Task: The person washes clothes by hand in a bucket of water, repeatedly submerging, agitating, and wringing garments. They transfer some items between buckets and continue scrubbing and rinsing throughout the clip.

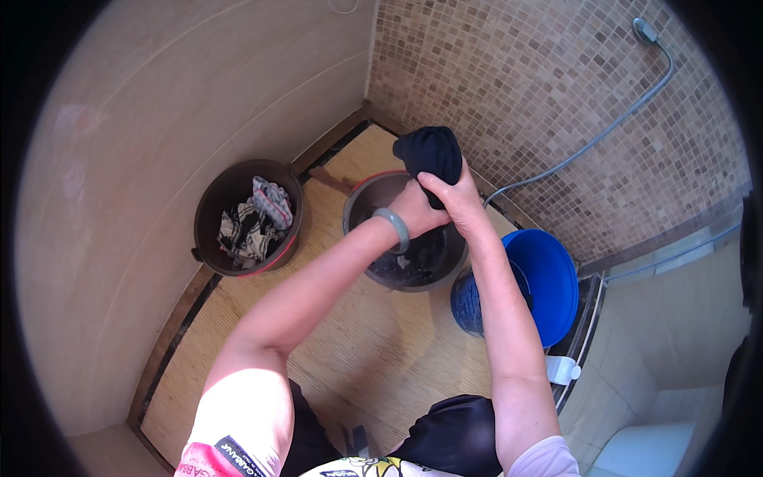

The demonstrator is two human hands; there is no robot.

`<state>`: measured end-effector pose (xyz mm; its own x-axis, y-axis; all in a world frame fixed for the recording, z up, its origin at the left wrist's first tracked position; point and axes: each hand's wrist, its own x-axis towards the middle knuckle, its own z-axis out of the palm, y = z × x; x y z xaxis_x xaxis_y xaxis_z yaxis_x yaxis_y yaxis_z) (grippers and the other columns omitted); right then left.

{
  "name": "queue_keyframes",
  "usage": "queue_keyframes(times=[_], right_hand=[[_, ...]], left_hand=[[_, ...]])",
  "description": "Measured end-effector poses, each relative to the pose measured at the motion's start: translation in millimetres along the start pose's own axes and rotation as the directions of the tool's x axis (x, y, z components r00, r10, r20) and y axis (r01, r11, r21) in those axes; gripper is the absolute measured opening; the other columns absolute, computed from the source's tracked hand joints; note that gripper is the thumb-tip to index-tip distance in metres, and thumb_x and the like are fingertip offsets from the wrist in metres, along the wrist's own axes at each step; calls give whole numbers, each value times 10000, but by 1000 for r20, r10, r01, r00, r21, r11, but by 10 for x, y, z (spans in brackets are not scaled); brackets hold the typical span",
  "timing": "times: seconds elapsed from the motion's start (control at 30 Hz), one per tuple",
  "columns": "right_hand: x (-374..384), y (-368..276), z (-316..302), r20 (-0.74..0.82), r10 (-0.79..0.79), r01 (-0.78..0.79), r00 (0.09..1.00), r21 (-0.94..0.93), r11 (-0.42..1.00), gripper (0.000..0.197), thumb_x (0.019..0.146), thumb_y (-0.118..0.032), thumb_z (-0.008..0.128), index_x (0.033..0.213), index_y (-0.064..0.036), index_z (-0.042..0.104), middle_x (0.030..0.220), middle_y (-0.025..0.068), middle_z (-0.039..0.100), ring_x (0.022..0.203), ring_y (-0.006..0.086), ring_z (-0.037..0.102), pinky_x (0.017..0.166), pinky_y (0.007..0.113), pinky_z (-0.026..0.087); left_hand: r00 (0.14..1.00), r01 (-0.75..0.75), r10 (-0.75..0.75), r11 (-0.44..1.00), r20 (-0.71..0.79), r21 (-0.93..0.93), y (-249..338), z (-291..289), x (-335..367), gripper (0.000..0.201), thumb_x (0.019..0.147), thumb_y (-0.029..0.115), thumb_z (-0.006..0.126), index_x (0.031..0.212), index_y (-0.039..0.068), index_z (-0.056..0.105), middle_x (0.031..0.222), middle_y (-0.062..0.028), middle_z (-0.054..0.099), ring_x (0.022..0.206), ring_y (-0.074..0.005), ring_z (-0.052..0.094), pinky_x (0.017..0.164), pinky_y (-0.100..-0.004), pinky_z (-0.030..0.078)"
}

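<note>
I observed both hands closed on a dark wet garment [430, 153], held above the grey metal basin [404, 238] that stood near the far corner of the floor. The left hand [415, 208], with a pale green bangle [393, 228] at the wrist, gripped the lower part of the cloth; the right hand [453, 197] held it just above, the upper end bunched free over the fingers. Each grip was tight around the fabric, apparently wringing it. More dark cloth lay in the basin below.

Risks noted: water squeezed out could fall past the basin rim onto the woven mat [350, 350] and make it slippery underfoot. The blue bucket [540, 282] stood just beside the basin at the right edge of the floor, near the right forearm, and could be knocked. A loosened hold would drop the garment back into the basin or onto the mat.

Surface and room: a small shower area, mosaic tile wall [540, 95] to the far right with a grey hose [604, 131], plain beige wall to the left. A dark tub [208, 208] of patterned laundry stood at the left edge
</note>
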<state>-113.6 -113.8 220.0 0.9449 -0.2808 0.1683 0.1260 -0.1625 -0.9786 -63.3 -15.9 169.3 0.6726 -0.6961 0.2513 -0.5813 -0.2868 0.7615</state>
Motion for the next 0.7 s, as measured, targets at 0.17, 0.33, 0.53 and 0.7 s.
queue_keyframes(times=[0.17,0.33,0.53,0.7], right_hand=[[8,149,-238,-20,146,-132,989,329,935,502,710,-156,688,1144,11,500,1033,86,581,915,168,553,826,285,440],[-36,111,-181,177,318,-363,932,410,837,470,735,-185,677,1139,-2,519,1039,85,592,934,184,570,844,316,450],[-225,233,23,428,398,-559,811,367,744,559,753,-214,674,1221,-20,438,1106,112,568,995,228,564,880,353,456],[-322,268,73,442,447,-608,778,347,714,585,742,-180,694,1236,-30,420,1107,108,561,991,216,560,871,334,460]], left_hand=[[837,422,-226,846,498,-326,-45,-679,89,422,798,337,611,1112,64,544,1100,-48,559,1050,-184,495,902,-403,372],[910,397,-317,480,267,-782,-355,-675,78,679,830,435,585,1366,151,282,1242,-43,482,1171,-166,418,982,-456,313],[948,248,173,124,267,-961,-234,-495,120,565,854,312,586,1328,102,360,1209,-82,510,1121,-192,475,968,-343,371],[954,277,-56,542,295,-793,-76,-533,169,128,779,170,657,813,99,556,810,5,576,742,-91,527,682,-233,431]])
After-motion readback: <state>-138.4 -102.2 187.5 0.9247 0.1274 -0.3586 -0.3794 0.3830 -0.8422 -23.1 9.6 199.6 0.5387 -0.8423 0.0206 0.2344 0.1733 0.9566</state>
